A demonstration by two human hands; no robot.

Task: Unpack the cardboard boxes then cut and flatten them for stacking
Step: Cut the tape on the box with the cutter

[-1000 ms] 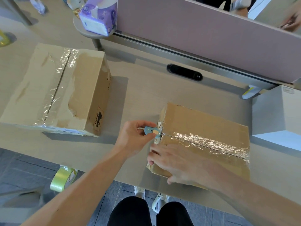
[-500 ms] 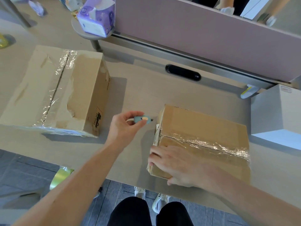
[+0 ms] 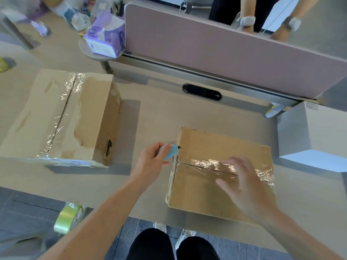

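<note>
Your left hand (image 3: 152, 164) holds the little blue cutter (image 3: 171, 151) at the left edge of the small taped box (image 3: 216, 145) on the table (image 3: 159, 117). Your right hand (image 3: 242, 182) is spread wide over its top.

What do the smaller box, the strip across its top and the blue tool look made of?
Smaller box: brown cardboard, matte, with frayed edges. Strip along its seam: likely clear plastic tape, glossy and wrinkled, catching glare. Blue tool in the left hand: seemingly smooth moulded plastic; its dark tip may be a blade, too small to tell.
</note>
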